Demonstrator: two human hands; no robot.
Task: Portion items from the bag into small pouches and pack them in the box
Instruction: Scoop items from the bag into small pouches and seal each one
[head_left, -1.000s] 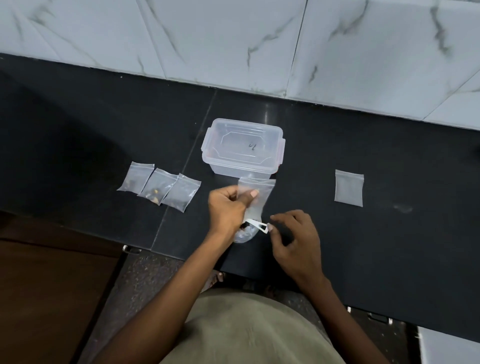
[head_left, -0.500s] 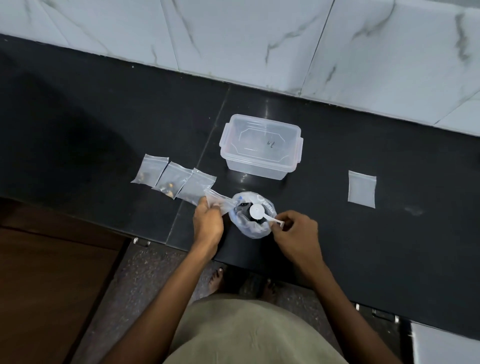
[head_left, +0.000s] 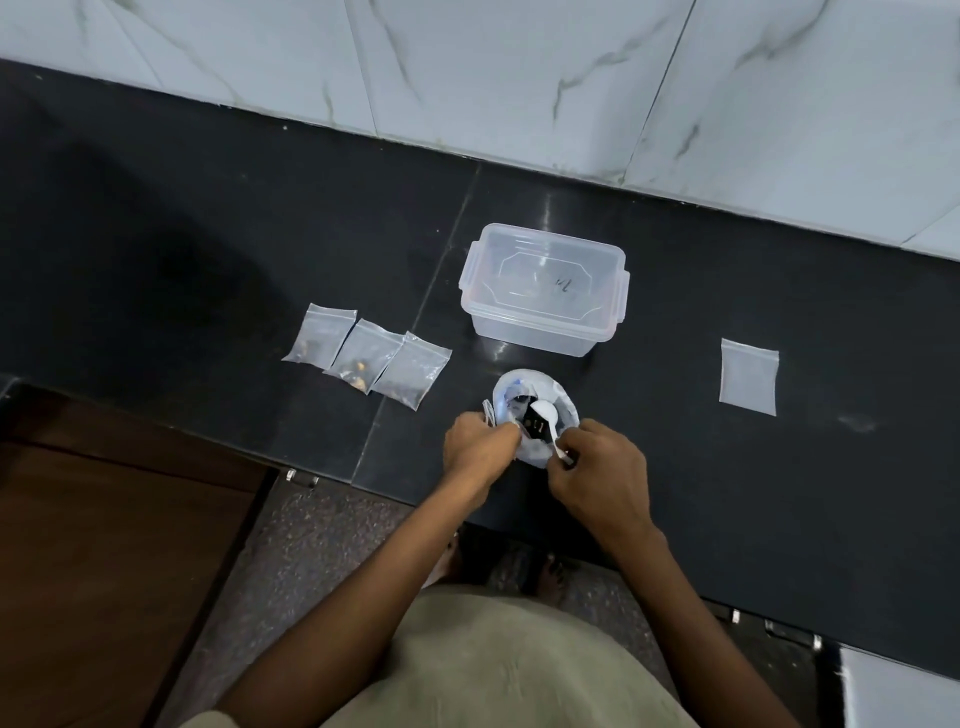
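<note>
**Desk:** On the black counter (head_left: 208, 249), below the marble wall (head_left: 519, 67) — what have you got?

**Operator:** I see both hands at the open bag (head_left: 563, 402), which sits near the counter's front edge, just in front of the box (head_left: 543, 291). My view has the right hand (head_left: 597, 473) pinching the handle of a white spoon (head_left: 545, 413), whose bowl lies over the bag's mouth. Dark contents show inside the bag.

**Desk:** And the left?

**Operator:** I see the left hand (head_left: 480, 447) curled at the bag's left rim, gripping a clear pouch (head_left: 488, 410). Only a sliver of it shows past the knuckles, touching the bag's rim.

**Desk:** The box?

**Operator:** Clear plastic, lid on, with a clip tab at each short side. I make out a small dark mark on the lid and cannot read it.

**Desk:** Other pouches?

**Operator:** I count 3 filled pouches (head_left: 366, 356) in a slanted row to the left of the box, edges overlapping, small brown bits at their lower ends. 1 flat pouch (head_left: 748, 376) lies alone to the right, well apart from the bag.

**Desk:** Anything else?

**Operator:** A brown wooden panel (head_left: 104, 571) below the counter at left, speckled floor (head_left: 311, 545), and a khaki garment (head_left: 493, 665) at the bottom of my view.
</note>
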